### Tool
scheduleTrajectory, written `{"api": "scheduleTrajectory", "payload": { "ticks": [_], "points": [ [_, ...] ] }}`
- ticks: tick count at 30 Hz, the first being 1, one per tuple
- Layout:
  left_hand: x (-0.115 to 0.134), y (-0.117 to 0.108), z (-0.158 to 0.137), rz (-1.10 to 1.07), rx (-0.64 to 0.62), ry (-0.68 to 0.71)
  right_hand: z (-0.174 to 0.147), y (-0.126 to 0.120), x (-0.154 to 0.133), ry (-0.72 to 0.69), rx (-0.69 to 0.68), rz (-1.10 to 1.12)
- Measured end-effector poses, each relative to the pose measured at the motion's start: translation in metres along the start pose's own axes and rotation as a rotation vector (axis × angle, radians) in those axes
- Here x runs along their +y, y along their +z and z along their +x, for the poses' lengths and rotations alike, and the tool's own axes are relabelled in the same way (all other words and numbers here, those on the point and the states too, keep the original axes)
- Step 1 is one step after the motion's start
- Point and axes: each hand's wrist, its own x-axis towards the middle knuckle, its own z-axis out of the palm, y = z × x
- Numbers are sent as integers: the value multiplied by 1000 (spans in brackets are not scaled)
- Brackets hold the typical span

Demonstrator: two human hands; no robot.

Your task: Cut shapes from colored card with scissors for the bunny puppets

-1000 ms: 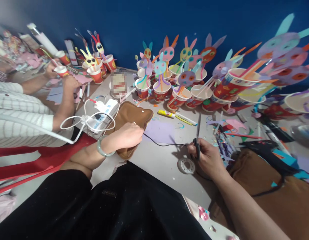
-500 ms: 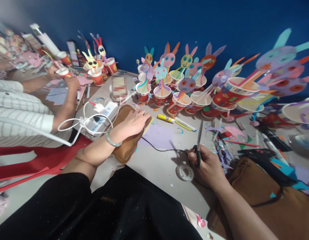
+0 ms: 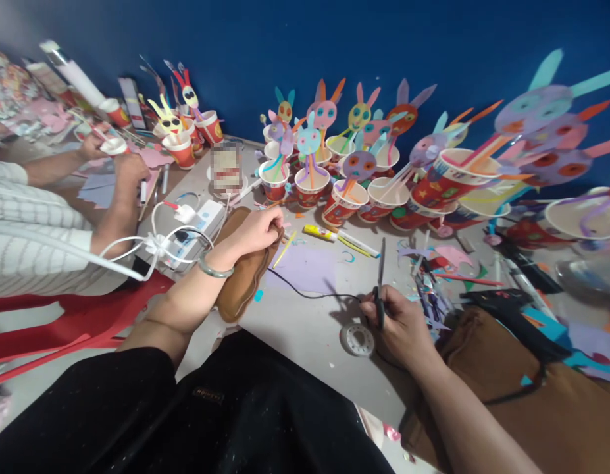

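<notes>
My left hand (image 3: pixel 259 232) has its fingers curled at the far edge of a brown pouch-like piece (image 3: pixel 240 293) with a seam along its side, and seems to grip that edge. A thin black cord (image 3: pixel 305 294) runs from beside this piece toward my right hand (image 3: pixel 401 322). That hand is closed around the dark handles of a pair of scissors (image 3: pixel 381 273), whose blades point up and away from me. Beside my right hand, a white tape roll (image 3: pixel 358 339) lies on the table. A lilac paper sheet (image 3: pixel 305 270) lies between my hands.
Paper cups (image 3: pixel 312 187) with paper rabbit figures line the blue wall. A yellow glue stick (image 3: pixel 319 232) and paper scraps lie before them. A power strip (image 3: pixel 201 224) with white cables is at left, near a co-worker's hands (image 3: pixel 129 174). A larger brown item (image 3: pixel 546 408) lies right.
My left hand has gone from lying flat over the brown piece to curled fingers at its edge. The scissors stay in my right hand. The whole view has shifted slightly.
</notes>
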Motion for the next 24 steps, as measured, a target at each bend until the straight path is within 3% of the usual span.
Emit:
{"api": "scheduleTrajectory", "payload": {
  "ticks": [3, 7, 14, 18, 21, 24],
  "points": [
    [1, 3, 0, -86, 31, -10, -2, 2, 2, -11, -11, -16],
    [10, 7, -2, 105, -1, 0, -4, 4, 9, -25, 5, -75],
    [21, -5, -16, 396, -225, 109, -4, 9, 18, -16, 8, -39],
    [19, -38, -24, 414, -318, 207, -3, 11, 16, -21, 6, -44],
    [22, -77, -23, 424, -341, 140, -2, 12, 13, -28, 15, -27],
    [40, -114, -13, 520, -154, -45, -1, 12, 12, -35, 11, -34]
  ]
}}
